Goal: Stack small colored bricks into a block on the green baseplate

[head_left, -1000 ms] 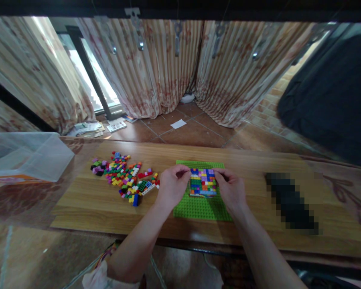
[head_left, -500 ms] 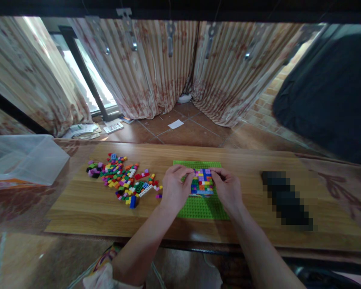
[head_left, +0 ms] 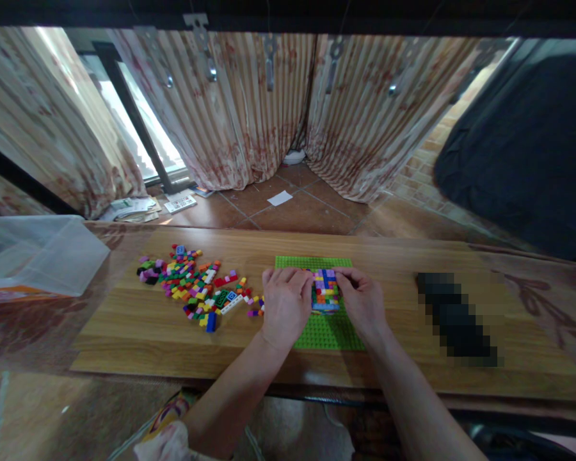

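A block of multicoloured toy bricks point(head_left: 326, 296) is between my hands, over a green studded baseplate point(head_left: 324, 334); whether it is fixed to the plate or only rests there I cannot tell. My left hand point(head_left: 288, 302) is closed at the block's left side, its curled fingers hiding that part. At the upper right edge my right hand point(head_left: 362, 296) pinches the block with thumb and fingertips. Left of the baseplate lies a spread pile of loose bricks point(head_left: 187, 278) in many colours, with a few small ones close to my left hand.
The wooden board point(head_left: 139, 349) bears all of this. A clear plastic bin point(head_left: 43, 256) stands at the far left. To the right lies a dark, pixelated object point(head_left: 456, 320). Beyond the board are a tiled floor, papers point(head_left: 134, 208) and striped curtains point(head_left: 240, 115).
My left hand has turned and shifted slightly right, its fingers now covering more of the block's left side. My right hand has stayed almost in place.
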### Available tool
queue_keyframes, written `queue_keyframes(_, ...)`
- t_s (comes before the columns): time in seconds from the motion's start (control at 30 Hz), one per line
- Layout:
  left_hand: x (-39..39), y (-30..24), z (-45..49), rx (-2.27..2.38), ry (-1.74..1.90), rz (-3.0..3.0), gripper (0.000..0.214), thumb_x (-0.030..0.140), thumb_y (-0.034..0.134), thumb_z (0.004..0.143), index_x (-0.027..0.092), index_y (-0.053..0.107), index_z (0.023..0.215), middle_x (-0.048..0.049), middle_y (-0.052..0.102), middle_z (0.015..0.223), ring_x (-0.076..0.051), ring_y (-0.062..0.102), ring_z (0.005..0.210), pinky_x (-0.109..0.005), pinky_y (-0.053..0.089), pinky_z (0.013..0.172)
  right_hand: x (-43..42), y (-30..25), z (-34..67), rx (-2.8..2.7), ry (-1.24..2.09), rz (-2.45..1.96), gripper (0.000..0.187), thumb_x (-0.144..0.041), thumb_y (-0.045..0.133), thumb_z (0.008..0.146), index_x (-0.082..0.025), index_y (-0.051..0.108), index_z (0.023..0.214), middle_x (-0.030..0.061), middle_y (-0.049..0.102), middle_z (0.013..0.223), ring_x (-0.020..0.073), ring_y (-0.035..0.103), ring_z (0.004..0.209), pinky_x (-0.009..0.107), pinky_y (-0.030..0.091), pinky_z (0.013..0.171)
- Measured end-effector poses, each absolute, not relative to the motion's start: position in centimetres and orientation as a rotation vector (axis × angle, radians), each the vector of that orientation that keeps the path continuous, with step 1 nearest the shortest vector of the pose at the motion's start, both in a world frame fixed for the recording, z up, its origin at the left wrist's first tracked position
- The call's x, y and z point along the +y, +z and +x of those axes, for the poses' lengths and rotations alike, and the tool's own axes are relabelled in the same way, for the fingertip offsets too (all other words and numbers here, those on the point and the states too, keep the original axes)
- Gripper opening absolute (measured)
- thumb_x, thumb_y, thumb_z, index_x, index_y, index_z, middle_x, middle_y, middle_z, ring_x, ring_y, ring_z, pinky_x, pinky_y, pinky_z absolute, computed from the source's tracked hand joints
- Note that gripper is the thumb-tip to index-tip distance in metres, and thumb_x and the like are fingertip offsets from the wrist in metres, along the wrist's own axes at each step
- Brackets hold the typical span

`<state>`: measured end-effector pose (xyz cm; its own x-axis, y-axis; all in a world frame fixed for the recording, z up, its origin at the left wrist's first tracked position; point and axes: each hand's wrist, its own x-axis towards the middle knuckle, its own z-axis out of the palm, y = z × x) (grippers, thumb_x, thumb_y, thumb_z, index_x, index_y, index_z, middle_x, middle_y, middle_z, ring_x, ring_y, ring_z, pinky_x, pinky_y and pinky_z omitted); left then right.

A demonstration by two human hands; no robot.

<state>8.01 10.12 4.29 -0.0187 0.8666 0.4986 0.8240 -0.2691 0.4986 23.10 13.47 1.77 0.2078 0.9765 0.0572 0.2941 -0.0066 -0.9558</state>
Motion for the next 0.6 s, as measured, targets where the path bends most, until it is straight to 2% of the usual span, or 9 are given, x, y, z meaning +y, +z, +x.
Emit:
queue_keyframes(0.27, 9.87, 4.35, 7.75, 1.911, 1.095, 2.205, 0.019, 0.029, 0.055, 0.093, 0.023, 0.069, 0.083, -0.0023, 0.074, 0.082, -0.02, 0.059, 0.081, -0.039, 0.032, 0.083, 13.61, 1.49, 23.25, -1.281, 0.864, -1.499, 0.029, -0.038, 0.058, 0.077, -0.016, 0.075, 0.087, 0.0069, 0.075, 0.083, 0.0208, 0.066, 0.077, 0.032, 0.051, 0.073)
queue_keyframes(0.6, 9.57, 4.44, 7.17, 1.787, 1.072, 2.23, 0.014, 0.025, 0.056, 0.09, 0.024, 0.07, 0.094, -0.0021, 0.074, 0.093, -0.021, 0.06, 0.088, -0.04, 0.034, 0.089, 13.32, 2.28, 22.98, -1.299, 0.853, -1.515, 0.031, -0.039, 0.056, 0.078, -0.016, 0.076, 0.086, 0.0067, 0.075, 0.081, 0.0202, 0.066, 0.073, 0.031, 0.05, 0.069)
